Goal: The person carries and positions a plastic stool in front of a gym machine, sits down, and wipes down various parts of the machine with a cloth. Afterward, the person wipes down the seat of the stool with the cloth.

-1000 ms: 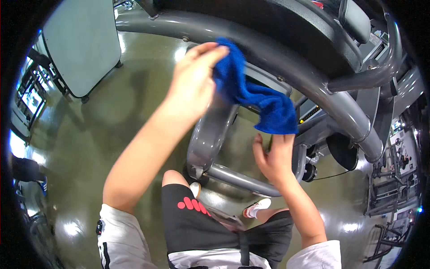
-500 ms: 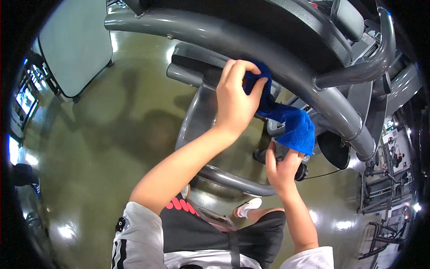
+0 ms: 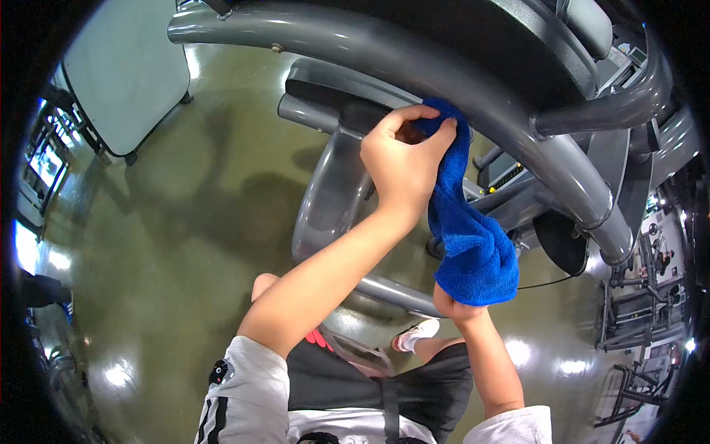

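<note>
A blue towel (image 3: 473, 244) hangs stretched between my two hands beside the thick grey tube (image 3: 414, 66) of a gym machine. My left hand (image 3: 407, 155) pinches its upper end between thumb and fingers, close against the underside of the tube. Lower down, my right hand (image 3: 460, 307) is mostly covered by the towel's bunched lower end; its fingers are hidden beneath the cloth. Behind my left hand stands the machine's curved grey leg (image 3: 325, 200).
A bent grey handle tube (image 3: 614, 115) juts out at upper right. A large pale panel (image 3: 122, 74) stands at upper left on the shiny green floor (image 3: 177, 244). A low frame tube (image 3: 399, 294) crosses near my feet. More gym racks (image 3: 636, 311) stand far right.
My right hand has moved down, and the towel now hangs longer and covers its fingers. My left hand has shifted slightly right, still pinching the upper end.
</note>
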### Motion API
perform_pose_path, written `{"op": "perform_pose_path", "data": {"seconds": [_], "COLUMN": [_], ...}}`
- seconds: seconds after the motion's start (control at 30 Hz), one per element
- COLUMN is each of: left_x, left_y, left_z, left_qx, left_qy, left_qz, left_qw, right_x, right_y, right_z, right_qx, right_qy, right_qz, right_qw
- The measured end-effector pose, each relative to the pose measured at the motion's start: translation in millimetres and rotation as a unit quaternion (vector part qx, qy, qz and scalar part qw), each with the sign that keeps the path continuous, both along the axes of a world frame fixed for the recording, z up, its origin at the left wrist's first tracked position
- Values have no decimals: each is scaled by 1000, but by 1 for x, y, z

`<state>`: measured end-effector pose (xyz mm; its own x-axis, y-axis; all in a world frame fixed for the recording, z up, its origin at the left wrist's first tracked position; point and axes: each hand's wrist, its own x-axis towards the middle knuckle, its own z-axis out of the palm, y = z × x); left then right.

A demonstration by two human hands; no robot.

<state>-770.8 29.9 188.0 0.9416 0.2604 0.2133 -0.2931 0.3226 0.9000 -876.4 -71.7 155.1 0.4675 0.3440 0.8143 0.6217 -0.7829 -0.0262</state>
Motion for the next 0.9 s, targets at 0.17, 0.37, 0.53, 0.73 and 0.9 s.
{"op": "perform_pose_path", "data": {"seconds": [0.17,0.37,0.53,0.73,0.9], "left_x": [4,0,2,4,8], "left_y": [-11,-16,-12,-9,-6], "left_z": [-8,-8,-7,-4,-7], "left_qx": [-245,-283,-205,-143,-266], "left_qy": [70,41,-17,-20,2], "left_qz": [-147,-116,-45,-27,-109], "left_qw": [956,951,978,989,958], "right_x": [-10,-19,-27,-24,-21], "right_y": [-10,-21,-32,-35,-38], "right_z": [-13,-10,-16,-15,-28], "right_qx": [24,20,27,55,53], "right_qy": [51,56,53,56,14], "right_qz": [13,18,-8,13,67], "right_qw": [998,998,998,997,996]}}
